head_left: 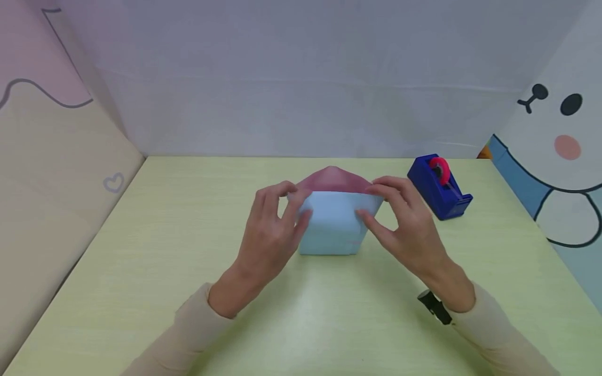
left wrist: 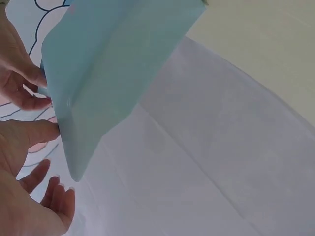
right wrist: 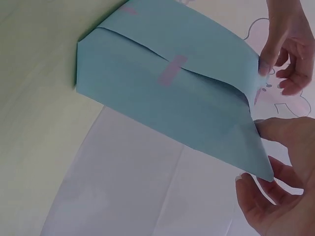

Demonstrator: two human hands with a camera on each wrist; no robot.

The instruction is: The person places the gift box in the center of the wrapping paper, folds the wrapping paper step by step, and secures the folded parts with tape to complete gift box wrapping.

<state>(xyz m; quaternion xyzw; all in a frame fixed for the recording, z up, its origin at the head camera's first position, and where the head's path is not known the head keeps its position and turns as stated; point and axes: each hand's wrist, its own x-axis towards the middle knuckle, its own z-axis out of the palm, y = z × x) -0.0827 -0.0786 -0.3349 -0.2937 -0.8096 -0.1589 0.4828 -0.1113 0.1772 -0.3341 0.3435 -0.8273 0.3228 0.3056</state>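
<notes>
A folded light-blue paper bag (head_left: 331,224) with a pink inside stands on the table, its flat base toward me. My left hand (head_left: 273,227) holds its upper left corner, fingers at the rim and thumb near the front. At the upper right corner, my right hand (head_left: 411,224) grips the rim, thumb lower on the front. The right wrist view shows a side of the blue paper (right wrist: 147,103) with an overlapping seam and strips of pink tape (right wrist: 173,70). Seen from the left wrist, the paper (left wrist: 103,73) tapers to a pointed corner beside my left hand (left wrist: 32,182).
A blue tape dispenser (head_left: 437,188) with a pink-red roll stands at the back right of the pale table (head_left: 197,209), beyond my right hand. A plain pale backdrop (head_left: 301,94) rises behind the table, with cartoon-printed panels (head_left: 564,156) at the sides. My right wrist wears a black band (head_left: 435,307).
</notes>
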